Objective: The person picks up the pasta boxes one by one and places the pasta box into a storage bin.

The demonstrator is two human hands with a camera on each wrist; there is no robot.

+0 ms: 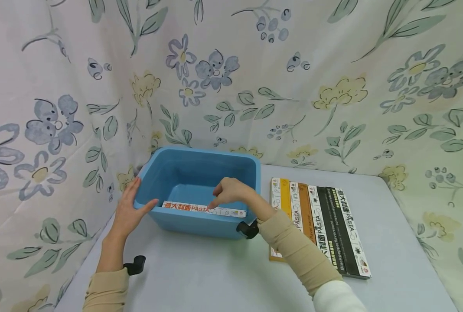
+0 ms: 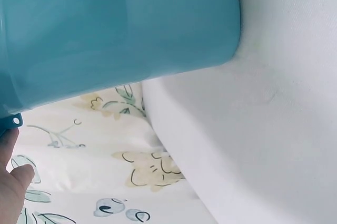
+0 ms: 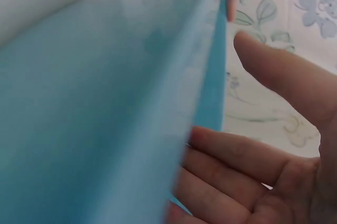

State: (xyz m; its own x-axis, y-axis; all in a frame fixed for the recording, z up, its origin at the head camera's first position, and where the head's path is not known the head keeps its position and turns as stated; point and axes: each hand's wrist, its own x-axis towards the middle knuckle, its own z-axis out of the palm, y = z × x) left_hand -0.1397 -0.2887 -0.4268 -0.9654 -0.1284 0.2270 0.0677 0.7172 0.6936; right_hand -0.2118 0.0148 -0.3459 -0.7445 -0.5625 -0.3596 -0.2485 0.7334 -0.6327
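Note:
A light blue plastic bin (image 1: pixel 212 225) stands on the table. Inside it, a white pasta box (image 1: pixel 227 212) with red lettering lies along the front wall. My left hand (image 1: pixel 128 212) rests at the bin's front left corner, fingers along the outside and thumb at the front rim; the left wrist view shows the fingers touching a small tab (image 2: pixel 16 121). My right hand (image 1: pixel 231 191) reaches over the front rim, fingertips down at the pasta box. Its thumb (image 3: pixel 279 76) stands apart from the fingers (image 3: pixel 231 150), which dip behind the bin wall (image 3: pixel 105 103). The box is hidden in the right wrist view.
Right of the bin, several long pasta boxes (image 1: pixel 323 212) lie side by side, in white, yellow, brown and black. My right forearm crosses over some of them. A floral curtain (image 1: pixel 274 86) hangs behind and left of the white table (image 1: pixel 200 273).

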